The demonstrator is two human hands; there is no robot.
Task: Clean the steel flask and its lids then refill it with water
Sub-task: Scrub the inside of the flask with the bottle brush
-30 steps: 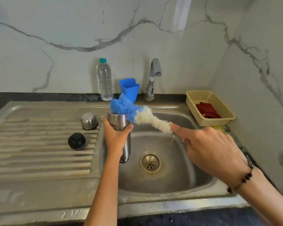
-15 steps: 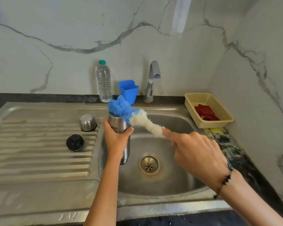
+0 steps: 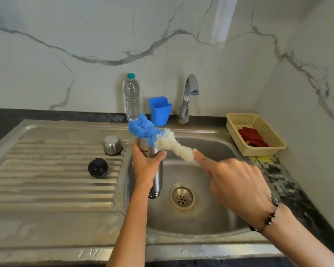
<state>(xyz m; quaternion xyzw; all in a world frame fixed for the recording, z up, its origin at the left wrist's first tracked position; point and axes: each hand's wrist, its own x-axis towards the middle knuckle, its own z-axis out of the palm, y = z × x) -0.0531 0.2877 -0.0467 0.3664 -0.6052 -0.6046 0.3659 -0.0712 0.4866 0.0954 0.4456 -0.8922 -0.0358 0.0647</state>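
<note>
Over the sink (image 3: 210,224), left hand (image 3: 146,166) fingers wrap the open flask (image 3: 156,178); right hand (image 3: 237,182) grips a brush (image 3: 156,138) at its mouth. Lids (image 3: 98,167) sit at nine o'clock, seemingly unwashed; refilling remains.

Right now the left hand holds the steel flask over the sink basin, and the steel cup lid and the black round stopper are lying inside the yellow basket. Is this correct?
Not quite. The head view shows the steel cup lid and the black round stopper on the ribbed draining board, not in the yellow basket. The left hand does hold the steel flask over the sink basin.

Upright steel flask (image 3: 156,176), lids (image 3: 112,145) aside
</note>
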